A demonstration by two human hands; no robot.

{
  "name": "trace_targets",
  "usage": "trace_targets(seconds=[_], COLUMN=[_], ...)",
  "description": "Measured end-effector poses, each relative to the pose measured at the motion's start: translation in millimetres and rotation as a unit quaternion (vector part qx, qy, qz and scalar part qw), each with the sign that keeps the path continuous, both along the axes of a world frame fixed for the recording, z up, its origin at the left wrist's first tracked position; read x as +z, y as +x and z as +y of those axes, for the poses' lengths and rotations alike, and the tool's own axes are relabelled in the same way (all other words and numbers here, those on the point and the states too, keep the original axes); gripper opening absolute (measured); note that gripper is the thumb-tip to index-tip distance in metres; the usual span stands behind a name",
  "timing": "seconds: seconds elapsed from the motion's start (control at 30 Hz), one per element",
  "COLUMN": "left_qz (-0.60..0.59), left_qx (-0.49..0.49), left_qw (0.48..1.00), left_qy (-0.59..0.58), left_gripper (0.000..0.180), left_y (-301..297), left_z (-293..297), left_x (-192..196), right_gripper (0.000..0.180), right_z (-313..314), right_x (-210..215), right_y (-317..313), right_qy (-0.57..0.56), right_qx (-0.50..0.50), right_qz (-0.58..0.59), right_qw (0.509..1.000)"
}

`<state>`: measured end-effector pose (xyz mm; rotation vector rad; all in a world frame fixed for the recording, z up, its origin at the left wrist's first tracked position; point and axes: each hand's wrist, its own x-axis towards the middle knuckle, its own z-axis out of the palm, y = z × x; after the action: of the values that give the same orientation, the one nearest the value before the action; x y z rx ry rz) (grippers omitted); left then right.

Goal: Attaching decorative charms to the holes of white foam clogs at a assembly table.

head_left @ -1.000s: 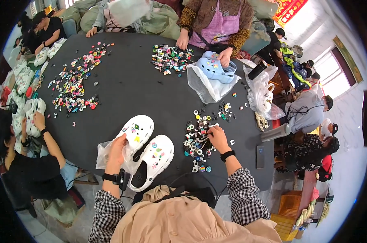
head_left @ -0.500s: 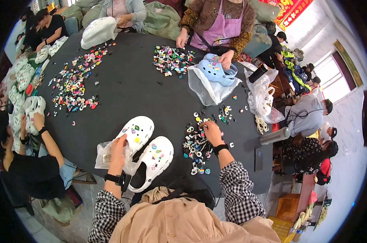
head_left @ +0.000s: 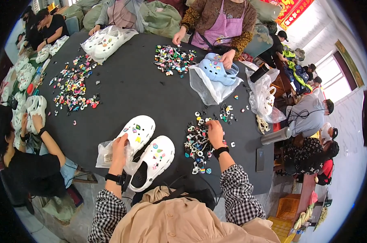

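Two white clogs lie side by side in front of me, their tops dotted with small colourful shoe charms. My left hand (head_left: 118,153) grips the side of the left clog (head_left: 139,128), with a clear plastic bag (head_left: 105,157) bunched around its heel. The right clog (head_left: 160,153) rests untouched beside it. Over a heap of mixed shoe charms (head_left: 197,143), my right hand (head_left: 216,134) has its fingers drawn together at the heap's upper edge. Whatever those fingertips pinch is too small and hidden to make out.
Across the dark table (head_left: 128,87), a co-worker holds a blue clog (head_left: 216,69) on a plastic bag. More charm heaps (head_left: 75,87) and bagged white clogs (head_left: 106,42) lie farther off. At right are a metal flask (head_left: 276,135), a phone (head_left: 259,159) and a bagged clog (head_left: 268,101).
My right hand has shifted slightly at the charm heap, fingers closer together. Across the table, the bagged white clogs have been lowered onto the surface, charms now showing. My left hand keeps its hold.
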<state>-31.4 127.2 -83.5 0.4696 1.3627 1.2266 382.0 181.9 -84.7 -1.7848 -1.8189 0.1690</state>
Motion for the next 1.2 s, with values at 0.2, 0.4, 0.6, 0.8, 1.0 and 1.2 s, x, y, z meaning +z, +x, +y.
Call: trace_targets(seconds=[0.2,0.4,0.6,0.8,1.0,1.2], left_qz=[0.032,0.023,0.021,0.010,0.022,0.020], left_qx=[0.004,0.001,0.008,-0.003,-0.012,0.003], left_qw=[0.999,1.000,1.000,1.000,1.000,1.000], left_qy=[0.000,-0.003,-0.007,-0.005,-0.001,-0.005], left_gripper=[0.038,0.037,0.036,0.037,0.036,0.036], left_y=[0.1,8.0,2.1,-1.9,5.3,5.1], left_z=[-0.1,2.8,-0.5,-1.9,0.6,-0.4], left_x=[-0.7,3.3,0.6,-0.8,9.6,7.8], right_gripper=[0.015,0.013,0.027,0.016,0.013,0.011], right_z=[13.2,21.5,26.3,27.1,5.1,-15.0], right_x=[-4.4,-21.9,-33.1,-31.7,-28.7,0.6], right_y=[22.9,32.3,17.0,2.7,-13.1,3.2], right_qy=[-0.040,-0.075,-0.048,-0.029,-0.038,-0.072], right_qx=[-0.090,-0.092,-0.086,-0.045,0.069,0.130], right_qz=[0.058,0.068,0.067,-0.063,-0.057,-0.058], right_qw=[0.993,0.991,0.993,0.997,0.995,0.987])
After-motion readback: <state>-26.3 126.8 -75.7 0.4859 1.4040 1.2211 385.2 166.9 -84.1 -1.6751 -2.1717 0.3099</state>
